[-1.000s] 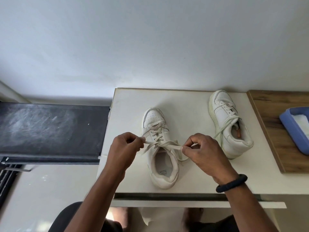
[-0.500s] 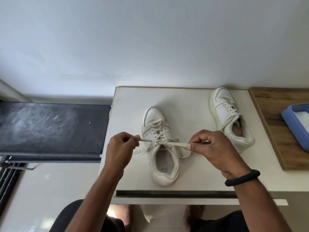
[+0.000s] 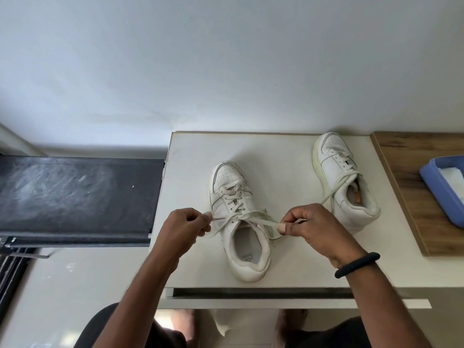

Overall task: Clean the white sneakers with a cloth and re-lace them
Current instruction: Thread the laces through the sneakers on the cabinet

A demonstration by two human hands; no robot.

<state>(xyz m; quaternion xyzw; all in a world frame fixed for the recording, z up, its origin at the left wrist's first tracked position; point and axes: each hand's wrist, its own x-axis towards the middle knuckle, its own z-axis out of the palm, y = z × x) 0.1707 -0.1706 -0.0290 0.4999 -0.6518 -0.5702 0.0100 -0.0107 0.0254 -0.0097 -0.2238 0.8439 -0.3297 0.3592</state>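
A white sneaker (image 3: 241, 247) stands toe-away in the middle of the white table (image 3: 190, 172). Its off-white lace (image 3: 248, 218) is crossed over the tongue near the top eyelets. My left hand (image 3: 184, 224) pinches the lace end on the shoe's left side, and my right hand (image 3: 316, 227) pinches the other end on its right, so the lace is stretched between them. The second white sneaker (image 3: 344, 182) sits at the back right of the table, laced, with a loose lace end trailing toward my right hand.
A wooden board (image 3: 411, 192) adjoins the table on the right and carries a blue tray (image 3: 437, 194) with a white cloth (image 3: 454, 178) inside. A black surface (image 3: 75, 197) lies left of the table. The wall is close behind.
Both hands have drawn apart sideways, pulling the crossed lace tighter across the near sneaker. The sneakers themselves have stayed put.
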